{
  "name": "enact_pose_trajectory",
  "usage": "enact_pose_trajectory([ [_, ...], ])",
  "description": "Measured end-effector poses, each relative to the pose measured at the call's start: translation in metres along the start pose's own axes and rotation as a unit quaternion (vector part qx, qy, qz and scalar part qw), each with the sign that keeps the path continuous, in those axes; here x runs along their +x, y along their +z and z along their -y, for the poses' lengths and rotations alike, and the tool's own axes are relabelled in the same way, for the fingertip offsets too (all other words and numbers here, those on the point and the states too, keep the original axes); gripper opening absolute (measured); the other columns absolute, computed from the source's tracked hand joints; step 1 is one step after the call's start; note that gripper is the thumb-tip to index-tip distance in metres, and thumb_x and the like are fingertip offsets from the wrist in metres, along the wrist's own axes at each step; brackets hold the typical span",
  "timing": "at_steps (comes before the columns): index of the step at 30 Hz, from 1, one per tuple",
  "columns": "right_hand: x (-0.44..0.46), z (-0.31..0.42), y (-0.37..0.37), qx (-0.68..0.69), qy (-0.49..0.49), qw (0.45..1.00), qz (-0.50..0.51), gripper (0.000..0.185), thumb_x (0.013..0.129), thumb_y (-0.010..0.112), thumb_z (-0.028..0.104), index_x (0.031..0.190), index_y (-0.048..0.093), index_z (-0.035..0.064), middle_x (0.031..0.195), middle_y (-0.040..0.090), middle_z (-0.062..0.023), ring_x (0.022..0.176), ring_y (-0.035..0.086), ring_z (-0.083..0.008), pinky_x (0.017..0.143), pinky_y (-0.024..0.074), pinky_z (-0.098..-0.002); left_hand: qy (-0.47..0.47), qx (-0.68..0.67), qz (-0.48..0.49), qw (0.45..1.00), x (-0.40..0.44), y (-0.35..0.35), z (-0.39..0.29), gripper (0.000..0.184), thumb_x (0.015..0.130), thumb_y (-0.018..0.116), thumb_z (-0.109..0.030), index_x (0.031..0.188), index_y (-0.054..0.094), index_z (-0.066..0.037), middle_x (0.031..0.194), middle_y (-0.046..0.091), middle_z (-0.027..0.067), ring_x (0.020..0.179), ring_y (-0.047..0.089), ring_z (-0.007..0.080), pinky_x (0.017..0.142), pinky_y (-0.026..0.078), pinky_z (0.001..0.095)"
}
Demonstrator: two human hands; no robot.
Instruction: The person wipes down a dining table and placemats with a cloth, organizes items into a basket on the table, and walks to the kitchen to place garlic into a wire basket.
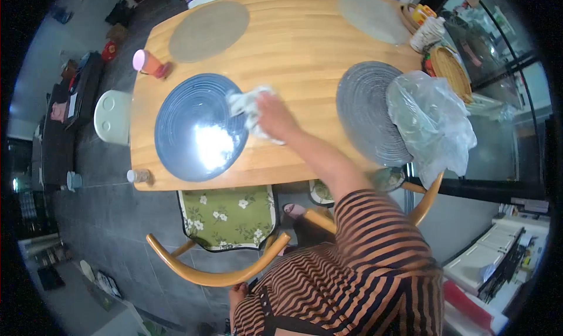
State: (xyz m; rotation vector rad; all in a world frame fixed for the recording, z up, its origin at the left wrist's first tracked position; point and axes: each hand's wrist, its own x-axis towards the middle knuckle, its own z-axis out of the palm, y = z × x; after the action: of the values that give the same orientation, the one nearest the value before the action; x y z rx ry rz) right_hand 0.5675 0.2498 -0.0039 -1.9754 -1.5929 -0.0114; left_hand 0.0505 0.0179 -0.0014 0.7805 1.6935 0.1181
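My right hand point(275, 116) is closed on a pale cloth point(251, 106), which lies against the right edge of a round blue placemat point(196, 116) on the wooden table point(293, 48). Hand and cloth are slightly blurred. Bright light reflects off the placemat's lower part. Low in the view, my left hand point(238, 291) hangs beside the curved wooden chair back, its fingers curled; whether it holds anything is too small to tell.
A grey placemat point(366, 110) lies on the right, partly under a clear plastic bag point(431, 119). A pink cup point(151, 64) and a small jar point(139, 176) stand at the left edge. Woven baskets point(450, 72) are at the right edge. A green-cushioned chair point(229, 215) stands at the front.
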Motion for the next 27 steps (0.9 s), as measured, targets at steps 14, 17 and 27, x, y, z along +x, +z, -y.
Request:
enact_pose_trajectory([
  [14,-0.179,-0.114,-0.101,-0.232,0.182,0.955,-0.018,0.047,0.084,0.042,0.024,0.116,0.036,-0.0114,0.125,0.032,-0.0279,0.12,0.026,-0.0391,0.102,0.0171,-0.0453,0.018,-0.031,-0.012,0.999,0.002,0.01,-0.013,0.008,0.079,0.052,-0.002,0.086,0.055,0.0,0.068,0.054,0.002,0.053,0.046,0.0081,0.046,0.036,0.0197],
  [17,-0.158,-0.082,-0.073,-0.226,0.103,0.968,0.018,0.048,0.083,0.043,0.023,0.116,0.036,-0.011,0.125,0.031,-0.0283,0.12,0.025,-0.0393,0.101,0.0181,-0.0451,-0.01,-0.037,0.007,0.999,-0.002,0.011,-0.003,0.007,0.08,0.053,-0.005,0.086,0.055,0.0,0.068,0.053,0.0018,0.056,0.047,0.0082,0.048,0.037,0.0202],
  [27,-0.096,-0.072,-0.082,-0.116,0.127,0.981,0.085,0.033,0.072,0.047,0.009,0.101,0.048,-0.0065,0.107,0.047,-0.0234,0.105,0.04,-0.0361,0.092,0.0296,-0.0437,-0.017,0.004,0.03,0.999,0.043,-0.003,0.07,0.011,0.079,0.055,-0.007,0.087,0.057,0.002,0.078,0.058,0.0046,0.069,0.052,0.0127,0.064,0.043,0.0254],
])
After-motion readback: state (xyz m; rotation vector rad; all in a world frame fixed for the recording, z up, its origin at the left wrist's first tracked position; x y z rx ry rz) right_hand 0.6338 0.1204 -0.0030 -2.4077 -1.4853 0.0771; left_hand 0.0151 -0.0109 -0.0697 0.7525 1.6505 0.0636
